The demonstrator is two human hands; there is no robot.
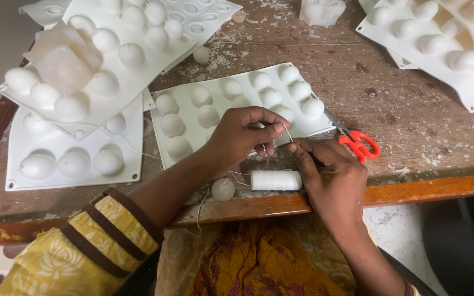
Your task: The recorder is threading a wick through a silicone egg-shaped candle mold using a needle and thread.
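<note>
Head view: my left hand (240,134) and right hand (330,175) both pinch one thin thread (287,133). I judge it limp and light, so I hold it close to the end, near the spool (275,180).

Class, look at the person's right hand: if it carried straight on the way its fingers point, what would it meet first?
The right hand points up and left, so it would probably first meet the left hand's fingertips pinching the thin needle; beyond lies the white egg-shaped silicone mould tray. Depth is uncertain.
</note>
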